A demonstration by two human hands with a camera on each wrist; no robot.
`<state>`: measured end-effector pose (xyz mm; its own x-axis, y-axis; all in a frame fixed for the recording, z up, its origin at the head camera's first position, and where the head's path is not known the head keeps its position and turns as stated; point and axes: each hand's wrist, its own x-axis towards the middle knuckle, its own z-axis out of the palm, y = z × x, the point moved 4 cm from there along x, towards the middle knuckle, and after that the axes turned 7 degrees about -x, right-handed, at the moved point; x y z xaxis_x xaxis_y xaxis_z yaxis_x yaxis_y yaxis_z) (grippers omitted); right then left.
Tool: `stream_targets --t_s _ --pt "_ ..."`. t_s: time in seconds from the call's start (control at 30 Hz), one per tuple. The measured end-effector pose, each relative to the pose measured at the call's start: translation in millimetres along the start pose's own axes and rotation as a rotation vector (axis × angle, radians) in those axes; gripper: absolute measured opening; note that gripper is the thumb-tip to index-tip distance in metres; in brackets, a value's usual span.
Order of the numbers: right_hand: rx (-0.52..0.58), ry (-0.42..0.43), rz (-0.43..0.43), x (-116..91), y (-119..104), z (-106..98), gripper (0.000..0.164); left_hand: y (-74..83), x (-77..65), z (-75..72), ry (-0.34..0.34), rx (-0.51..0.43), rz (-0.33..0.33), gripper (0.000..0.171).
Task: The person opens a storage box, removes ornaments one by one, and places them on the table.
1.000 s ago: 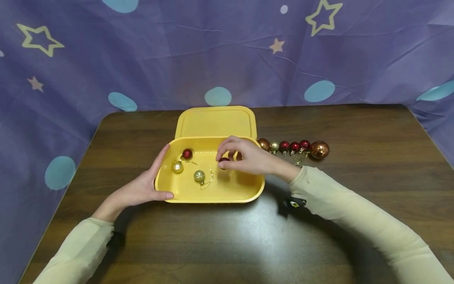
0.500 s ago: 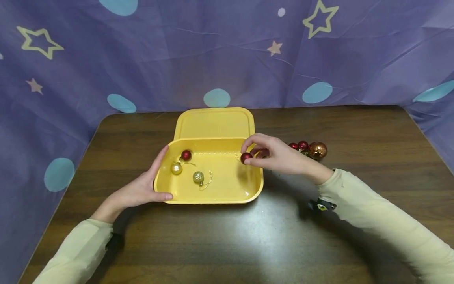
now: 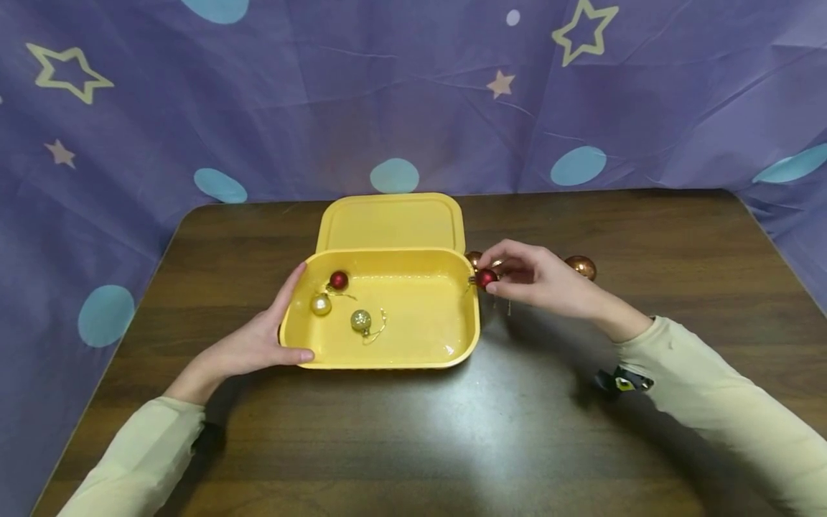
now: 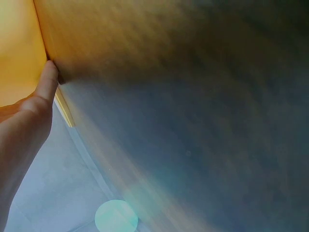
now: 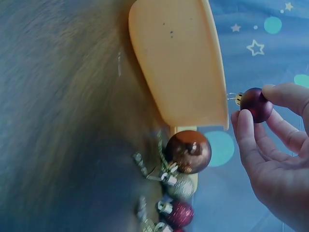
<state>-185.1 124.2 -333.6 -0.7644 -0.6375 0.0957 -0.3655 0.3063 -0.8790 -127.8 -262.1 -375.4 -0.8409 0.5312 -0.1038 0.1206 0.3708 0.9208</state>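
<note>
My left hand (image 3: 261, 341) holds the left end of a yellow plastic container (image 3: 388, 361), its thumb over the front corner of the rim. Inside the container lie a red ornament ball (image 3: 339, 280), a pale gold ball (image 3: 321, 304) and a glittery gold ball (image 3: 361, 321) with its hanging loop. Just outside the right end wall, my right hand (image 3: 543, 280) pinches a dark red Christmas ball (image 3: 487, 278) between thumb and fingers. In the right wrist view its gold cap and loop point toward the container.
A yellow lid (image 3: 394, 222) lies behind the container. Right of the container, a row of ornaments runs along the table, partly hidden by my right hand: a copper ball (image 5: 188, 151), a silvery glitter ball (image 5: 179, 186), a red glitter ball (image 5: 181, 214) and another copper ball (image 3: 581, 267).
My right hand has moved right with the red ball, from over the container's inside to beyond its right wall. The left hand and the balls in the container stay put.
</note>
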Motion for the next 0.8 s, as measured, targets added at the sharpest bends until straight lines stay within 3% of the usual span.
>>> stream_targets --t_s 0.43,0.8 --pt "-0.166 0.142 0.022 -36 21 -20 0.025 1.1 0.2 -1.0 -0.004 -0.002 0.009 0.121" --pt "-0.476 0.31 -0.045 -57 31 -39 0.029 0.2 0.2 -0.4 -0.006 -0.01 -0.005 0.121"
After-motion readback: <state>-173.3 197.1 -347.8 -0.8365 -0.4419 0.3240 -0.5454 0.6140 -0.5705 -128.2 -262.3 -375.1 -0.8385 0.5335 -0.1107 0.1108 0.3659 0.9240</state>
